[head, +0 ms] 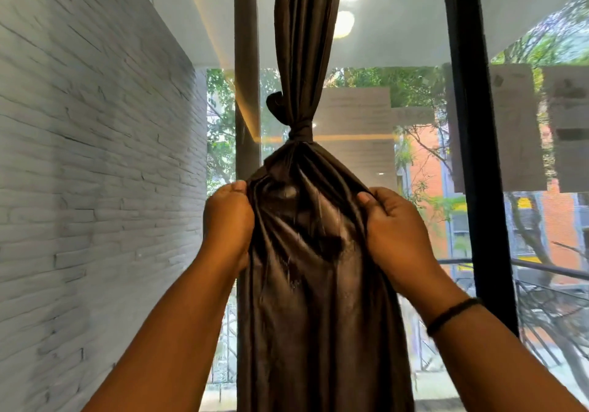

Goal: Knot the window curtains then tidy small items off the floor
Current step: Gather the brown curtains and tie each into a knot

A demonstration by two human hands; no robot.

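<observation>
A dark brown curtain [312,284] hangs in front of the window, straight ahead of me. It is tied in a tight knot [299,129] at about mid-height, with a small loop sticking out to the left. Below the knot the fabric fans out and hangs down past the bottom of the view. My left hand [228,220] grips the curtain's left edge just under the knot. My right hand [395,233] grips the right edge at the same height, a black band on its wrist. The floor is out of view.
A white brick wall [95,172] runs along the left. A brown post [246,61] stands behind the curtain's left side, and a black window frame [478,156] rises on the right. Papers [510,124] stick to the glass; trees and buildings show outside.
</observation>
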